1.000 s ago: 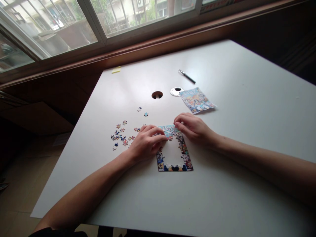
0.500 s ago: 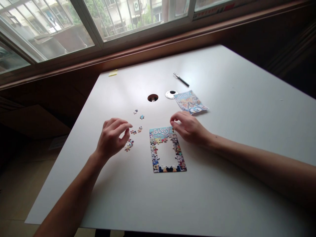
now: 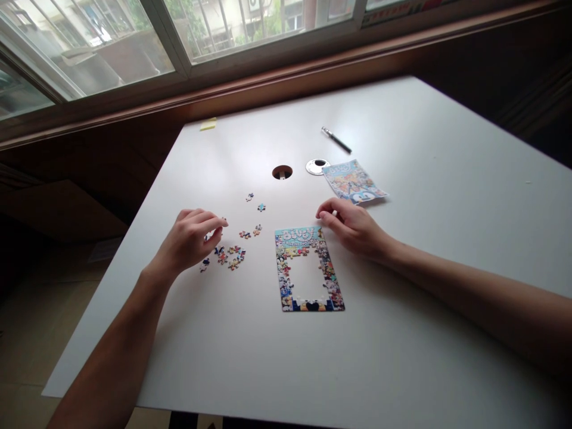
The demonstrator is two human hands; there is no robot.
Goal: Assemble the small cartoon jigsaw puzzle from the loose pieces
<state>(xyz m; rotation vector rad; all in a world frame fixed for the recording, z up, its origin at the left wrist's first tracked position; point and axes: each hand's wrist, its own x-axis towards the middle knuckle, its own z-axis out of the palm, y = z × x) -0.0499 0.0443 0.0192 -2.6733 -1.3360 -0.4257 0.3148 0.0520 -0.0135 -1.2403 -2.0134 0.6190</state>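
Left hand arched, unclenched, over puzzle pieces; right hand curled, grasp unclear

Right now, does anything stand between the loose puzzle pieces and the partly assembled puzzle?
Nothing visible does: white tabletop separates the loose pieces from the puzzle. The right hand is beside the puzzle's far right corner.

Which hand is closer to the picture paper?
The right hand, by the near edge of the picture paper; the left hand is farther off, at the loose puzzle pieces.
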